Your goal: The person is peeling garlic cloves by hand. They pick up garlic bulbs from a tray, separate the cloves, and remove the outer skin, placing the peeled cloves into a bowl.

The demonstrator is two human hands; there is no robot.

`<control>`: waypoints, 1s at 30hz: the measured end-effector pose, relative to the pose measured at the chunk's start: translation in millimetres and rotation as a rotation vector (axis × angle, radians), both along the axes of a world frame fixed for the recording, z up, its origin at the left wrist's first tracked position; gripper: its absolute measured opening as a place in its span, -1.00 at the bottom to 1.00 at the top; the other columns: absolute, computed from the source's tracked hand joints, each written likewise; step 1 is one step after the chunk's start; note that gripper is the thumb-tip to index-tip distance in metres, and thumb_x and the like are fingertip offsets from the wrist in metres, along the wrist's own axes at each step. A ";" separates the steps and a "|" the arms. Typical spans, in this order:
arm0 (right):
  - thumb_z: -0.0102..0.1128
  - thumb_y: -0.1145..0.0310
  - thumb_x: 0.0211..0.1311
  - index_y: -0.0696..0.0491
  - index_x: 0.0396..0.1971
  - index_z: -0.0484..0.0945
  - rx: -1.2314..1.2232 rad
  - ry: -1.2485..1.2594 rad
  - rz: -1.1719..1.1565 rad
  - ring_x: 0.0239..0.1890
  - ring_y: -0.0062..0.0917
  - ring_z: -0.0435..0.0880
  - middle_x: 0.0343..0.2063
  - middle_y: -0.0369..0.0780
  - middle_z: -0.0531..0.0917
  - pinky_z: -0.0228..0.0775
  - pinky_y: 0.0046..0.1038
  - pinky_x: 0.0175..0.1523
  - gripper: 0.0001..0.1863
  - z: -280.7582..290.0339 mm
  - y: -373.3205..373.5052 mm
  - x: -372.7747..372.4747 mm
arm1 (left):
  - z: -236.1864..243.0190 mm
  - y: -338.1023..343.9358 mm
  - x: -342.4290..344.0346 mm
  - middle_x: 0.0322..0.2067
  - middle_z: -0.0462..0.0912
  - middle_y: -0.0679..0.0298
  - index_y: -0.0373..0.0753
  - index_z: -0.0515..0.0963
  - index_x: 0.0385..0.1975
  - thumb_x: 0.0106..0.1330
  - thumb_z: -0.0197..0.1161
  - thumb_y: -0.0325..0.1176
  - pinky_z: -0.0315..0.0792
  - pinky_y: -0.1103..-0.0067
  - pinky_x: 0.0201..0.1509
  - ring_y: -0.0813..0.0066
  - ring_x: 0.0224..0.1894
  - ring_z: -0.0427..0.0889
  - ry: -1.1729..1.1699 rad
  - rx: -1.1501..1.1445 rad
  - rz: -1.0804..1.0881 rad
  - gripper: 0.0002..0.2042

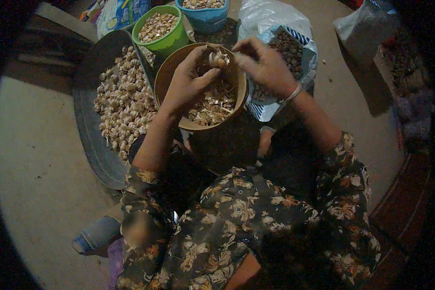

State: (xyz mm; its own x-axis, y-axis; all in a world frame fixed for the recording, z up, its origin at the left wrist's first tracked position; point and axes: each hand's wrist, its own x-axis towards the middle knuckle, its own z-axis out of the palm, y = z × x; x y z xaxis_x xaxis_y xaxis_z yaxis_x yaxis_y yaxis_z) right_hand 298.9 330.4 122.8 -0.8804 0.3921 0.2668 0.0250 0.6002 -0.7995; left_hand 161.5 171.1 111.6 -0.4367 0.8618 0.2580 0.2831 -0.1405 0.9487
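Note:
My left hand [191,79] is closed round a partly broken garlic bulb [218,59], its pale cloves and skin showing between thumb and fingers. Just to the right, my right hand [268,65] has its fingers curled toward the thumb in a pinch. Motion blurs the fingertips, and what lies between them cannot be made out. Below both hands stands a round tan tub [244,92]. Dry garlic skins and stalks [212,106] lie inside it.
Whole garlic bulbs [123,104] fill a wide dark pan [88,116] at left. Behind the tub are a green bucket [173,42] and a blue bucket [208,21], both holding cloves. A white plastic bag [311,58] with dark brownish contents stands at right.

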 end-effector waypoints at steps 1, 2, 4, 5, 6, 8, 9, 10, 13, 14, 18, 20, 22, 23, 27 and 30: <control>0.12 0.19 0.12 0.10 -0.16 0.39 -0.034 -0.017 0.003 -0.25 -0.18 0.59 -0.35 -0.03 0.58 0.41 -0.27 -0.13 -0.64 2.0 -15.3 -0.2 | -3.8 1.0 0.7 -0.14 0.55 0.20 -0.34 0.39 -0.03 0.10 0.29 -0.53 0.46 0.53 -0.08 0.42 -0.13 0.56 0.106 0.010 0.053 -0.60; 0.11 0.18 0.10 0.10 -0.20 0.39 -0.069 -0.033 0.008 -0.28 -0.07 0.59 -0.40 0.01 0.59 0.42 -0.21 -0.17 -0.65 2.6 -22.7 -1.1 | -5.3 1.8 1.6 -0.15 0.55 0.17 -0.34 0.40 -0.04 0.08 0.29 -0.55 0.46 0.51 -0.08 0.38 -0.13 0.57 0.212 0.021 0.107 -0.60; 0.08 0.24 0.15 0.12 -0.23 0.37 -0.044 -0.092 -0.025 -0.31 -0.28 0.59 -0.41 -0.06 0.57 0.40 -0.33 -0.16 -0.71 -9.2 -22.8 -4.9 | -1.8 -0.1 5.4 -0.17 0.53 0.13 -0.31 0.41 -0.07 0.02 0.32 -0.56 0.47 0.49 -0.11 0.29 -0.15 0.57 0.406 -0.004 0.141 -0.59; 0.07 0.27 0.17 0.13 -0.24 0.36 -0.032 -0.121 -0.040 -0.32 -0.39 0.59 -0.42 -0.09 0.56 0.39 -0.40 -0.16 -0.73 -13.9 -23.3 -6.5 | 0.0 -0.4 6.6 -0.19 0.53 0.11 -0.30 0.42 -0.09 0.00 0.33 -0.56 0.47 0.48 -0.12 0.25 -0.16 0.57 0.504 -0.016 0.158 -0.58; 0.04 0.29 0.18 0.15 -0.25 0.35 0.020 -0.100 -0.067 -0.38 -0.32 0.57 -0.43 -0.06 0.55 0.38 -0.37 -0.21 -0.75 -17.3 -25.6 -5.8 | -2.5 1.5 5.6 -0.21 0.52 0.10 -0.29 0.43 -0.10 -0.02 0.33 -0.57 0.47 0.47 -0.13 0.23 -0.17 0.57 0.521 -0.027 0.157 -0.58; 0.00 0.31 0.19 0.16 -0.24 0.34 0.085 -0.070 -0.083 -0.41 -0.27 0.56 -0.44 -0.04 0.54 0.38 -0.34 -0.26 -0.76 -23.1 -30.7 -9.9 | -9.9 4.7 3.7 -0.24 0.52 0.10 -0.26 0.44 -0.13 -0.05 0.34 -0.58 0.48 0.45 -0.15 0.18 -0.19 0.57 0.554 -0.055 0.157 -0.58; -0.03 0.32 0.20 0.17 -0.23 0.34 0.118 -0.055 -0.091 -0.43 -0.24 0.56 -0.45 -0.03 0.54 0.38 -0.32 -0.29 -0.76 -24.7 -31.8 -10.9 | -10.5 3.9 3.2 -0.24 0.53 0.10 -0.27 0.44 -0.13 -0.04 0.34 -0.58 0.48 0.46 -0.14 0.21 -0.19 0.57 0.559 -0.037 0.132 -0.59; -0.05 0.33 0.21 0.16 -0.22 0.33 0.119 -0.010 -0.053 -0.45 -0.27 0.56 -0.45 -0.05 0.54 0.38 -0.32 -0.32 -0.77 -25.0 -30.2 -10.9 | -9.0 2.9 3.2 -0.24 0.53 0.11 -0.27 0.44 -0.13 -0.03 0.33 -0.59 0.48 0.47 -0.14 0.24 -0.19 0.58 0.563 -0.017 0.105 -0.60; -0.10 0.34 0.25 0.16 -0.20 0.33 -0.114 0.022 0.015 -0.50 -0.38 0.55 -0.46 -0.12 0.54 0.38 -0.35 -0.41 -0.78 -25.9 -19.3 -11.2 | -4.4 0.5 2.9 -0.23 0.56 0.12 -0.29 0.44 -0.13 0.01 0.30 -0.59 0.48 0.50 -0.10 0.32 -0.16 0.59 0.394 -0.027 0.054 -0.62; -0.11 0.34 0.26 0.15 -0.20 0.33 -0.350 -0.037 0.008 -0.51 -0.43 0.55 -0.46 -0.15 0.54 0.37 -0.38 -0.42 -0.78 -26.0 -13.7 -8.5 | -3.4 -0.3 2.1 -0.23 0.57 0.12 -0.29 0.44 -0.13 0.02 0.29 -0.60 0.48 0.51 -0.09 0.35 -0.15 0.60 0.309 -0.041 0.044 -0.63; -0.01 0.31 0.24 0.15 -0.22 0.38 -0.295 -0.083 -0.010 -0.43 -0.59 0.49 -0.46 -0.26 0.52 0.35 -0.54 -0.30 -0.77 -19.8 -14.3 -5.2 | -6.0 1.7 -3.9 -0.18 0.58 0.12 -0.30 0.42 -0.10 0.04 0.28 -0.60 0.48 0.52 -0.05 0.40 -0.12 0.60 0.299 -0.028 -0.021 -0.63; 0.03 0.31 0.22 0.16 -0.22 0.39 -0.181 -0.083 -0.024 -0.40 -0.58 0.48 -0.45 -0.24 0.52 0.34 -0.54 -0.26 -0.76 -20.4 -17.2 -5.0 | -5.8 2.8 -1.3 -0.17 0.58 0.12 -0.30 0.41 -0.09 0.04 0.28 -0.60 0.48 0.52 -0.05 0.40 -0.12 0.60 0.197 -0.055 -0.024 -0.62; 0.07 0.32 0.19 0.16 -0.21 0.40 -0.169 -0.047 -0.013 -0.39 -0.56 0.47 -0.44 -0.22 0.52 0.34 -0.52 -0.24 -0.75 -23.9 -18.5 -5.5 | -8.1 5.2 -1.0 -0.16 0.58 0.12 -0.29 0.40 -0.09 0.05 0.28 -0.59 0.48 0.54 -0.06 0.40 -0.11 0.60 0.195 -0.020 -0.021 -0.62; 0.07 0.32 0.18 0.16 -0.21 0.40 -0.157 -0.065 -0.009 -0.38 -0.54 0.48 -0.43 -0.20 0.52 0.34 -0.51 -0.23 -0.74 -21.9 -19.2 -4.9 | -9.3 5.9 -1.6 -0.16 0.58 0.12 -0.29 0.40 -0.09 0.05 0.29 -0.58 0.48 0.55 -0.07 0.40 -0.11 0.60 0.196 -0.002 -0.018 -0.62; 0.13 0.27 0.10 0.19 -0.25 0.41 -0.071 -0.028 -0.019 -0.30 -0.33 0.51 -0.35 -0.08 0.51 0.38 -0.35 -0.17 -0.68 -24.2 -19.2 -6.3 | -13.2 5.9 -4.1 -0.20 0.55 0.10 -0.28 0.42 -0.12 0.02 0.30 -0.57 0.48 0.54 -0.11 0.30 -0.15 0.60 0.362 -0.035 0.002 -0.62; 0.11 0.29 0.07 0.21 -0.27 0.41 0.093 0.044 -0.014 -0.23 -0.20 0.50 -0.26 -0.02 0.48 0.38 -0.27 -0.11 -0.69 -31.3 -17.8 -7.0 | -14.5 9.4 2.2 -0.22 0.53 0.10 -0.26 0.44 -0.14 0.00 0.31 -0.56 0.47 0.52 -0.14 0.22 -0.19 0.58 0.509 0.004 0.059 -0.63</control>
State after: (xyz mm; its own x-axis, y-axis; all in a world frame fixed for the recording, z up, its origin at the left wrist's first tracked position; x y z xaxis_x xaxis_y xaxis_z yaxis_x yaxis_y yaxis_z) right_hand 291.9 312.6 91.4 -0.8614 0.3760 0.3414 -0.0002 0.6720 -0.7406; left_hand 163.7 180.5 97.0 -0.3027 0.8379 0.4542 0.7166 -0.1140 0.6881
